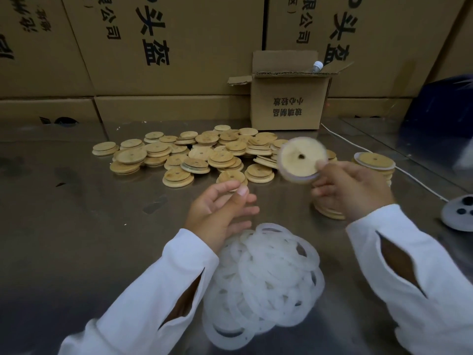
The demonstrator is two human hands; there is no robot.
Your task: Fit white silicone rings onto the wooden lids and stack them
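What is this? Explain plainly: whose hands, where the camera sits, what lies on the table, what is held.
No machine: one camera on a person's head looks down at their two bare hands. The right hand pinches a blurred round wooden lid with a centre hole. The left hand hangs relaxed, empty, beside a heap of white silicone rings. Farther back on the grey metal table lies a pile of wooden lids; a short stack of ringed lids stands at right.

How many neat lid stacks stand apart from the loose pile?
2. The far stack stands at the right, beyond the right hand, which holds a lid; the near stack sits under that hand, partly hidden. The hand may hide more.
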